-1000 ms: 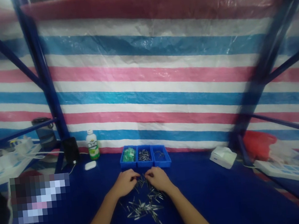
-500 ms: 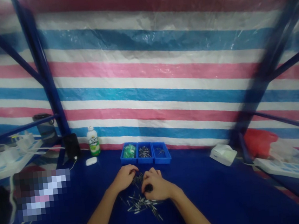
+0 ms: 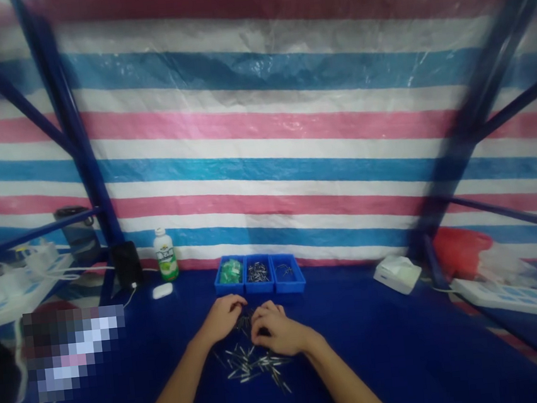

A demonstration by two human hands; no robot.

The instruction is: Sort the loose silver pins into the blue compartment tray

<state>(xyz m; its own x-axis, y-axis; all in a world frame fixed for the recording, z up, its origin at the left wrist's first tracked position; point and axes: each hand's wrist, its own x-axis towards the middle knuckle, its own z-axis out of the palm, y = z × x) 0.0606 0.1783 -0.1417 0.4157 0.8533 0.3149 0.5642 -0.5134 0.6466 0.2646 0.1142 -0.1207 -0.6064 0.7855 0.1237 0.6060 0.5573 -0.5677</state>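
On the table, left hand and right hand curl half-closed — grip unclear — by metal pins; many remain loose, the middle tray already holding metal bits.

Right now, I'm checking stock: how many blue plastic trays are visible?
3, side by side: left blue tray holding green contents, middle blue tray holding many thin metal pieces, right blue tray holding fewer.

trays: blue | loose pins: seemingly silver-grey | sheet: pink, white, blue stripes

bottle | label | printed characters, too blurred to read
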